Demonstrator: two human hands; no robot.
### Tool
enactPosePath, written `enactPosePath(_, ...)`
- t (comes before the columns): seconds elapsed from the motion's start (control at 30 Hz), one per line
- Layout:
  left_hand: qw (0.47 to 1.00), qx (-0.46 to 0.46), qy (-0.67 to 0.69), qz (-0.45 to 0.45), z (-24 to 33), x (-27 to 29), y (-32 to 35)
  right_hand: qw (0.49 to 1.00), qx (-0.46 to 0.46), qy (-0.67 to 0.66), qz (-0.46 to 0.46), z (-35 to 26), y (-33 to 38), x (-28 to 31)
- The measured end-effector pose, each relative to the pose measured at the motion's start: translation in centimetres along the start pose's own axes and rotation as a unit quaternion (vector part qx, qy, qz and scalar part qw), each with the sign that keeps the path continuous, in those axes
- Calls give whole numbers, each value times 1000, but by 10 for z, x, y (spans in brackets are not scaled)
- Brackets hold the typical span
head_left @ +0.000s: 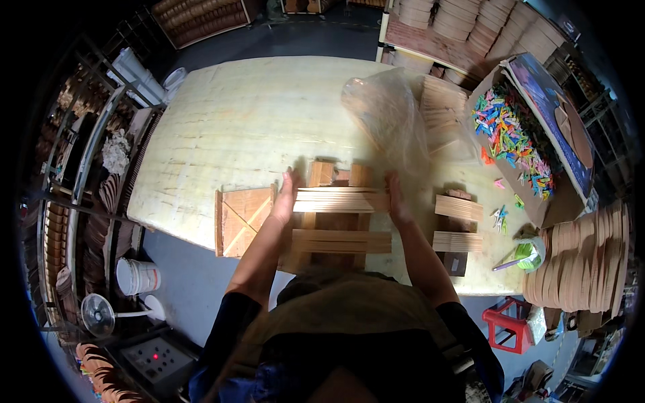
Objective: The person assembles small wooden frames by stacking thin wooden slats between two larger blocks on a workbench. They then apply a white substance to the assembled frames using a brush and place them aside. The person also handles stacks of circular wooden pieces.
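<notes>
A stack of thin pale wooden strips (341, 200) lies crosswise on a brown wooden frame (321, 173) at the near side of the table, in front of me. My left hand (285, 196), fingers stretched out, is up against the stack's left end. At the other end stands my right hand (396, 196), also with straight fingers, its palm turned inward. Nearer to my body, a second row of strips (341, 242) rests across the same frame, touched by neither hand. Left of my left forearm is a wooden panel (245, 221) with diagonal strips on it.
More strip bundles (459, 207) sit on a small support at the right. Clear plastic sheeting (390, 114) lies beyond my right hand. A box of colourful clips (514, 141), a green cup (529, 254) and curved wooden pieces (578, 262) line the right edge. A red stool (505, 326) stands below.
</notes>
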State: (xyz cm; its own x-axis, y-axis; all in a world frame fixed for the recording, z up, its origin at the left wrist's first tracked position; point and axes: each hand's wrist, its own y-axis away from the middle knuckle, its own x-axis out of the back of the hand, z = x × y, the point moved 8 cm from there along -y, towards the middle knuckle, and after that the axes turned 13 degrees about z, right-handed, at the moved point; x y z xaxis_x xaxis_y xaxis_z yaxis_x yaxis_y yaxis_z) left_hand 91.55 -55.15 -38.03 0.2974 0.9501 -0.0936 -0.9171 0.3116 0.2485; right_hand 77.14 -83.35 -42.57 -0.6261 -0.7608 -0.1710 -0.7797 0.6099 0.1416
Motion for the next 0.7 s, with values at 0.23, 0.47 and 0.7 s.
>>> enactPosePath(0.23, 848, -392, -356, 14, 72, -17, 70, 985, 100, 115, 85, -34, 56, 34)
enactPosePath(0.47, 716, -429, -530, -149, 59, -92, 72, 945, 204, 236, 97, -84, 79, 4)
enactPosePath(0.7, 745, -417, -485, -189, 48, -93, 66, 926, 222, 279, 121, -95, 103, 12)
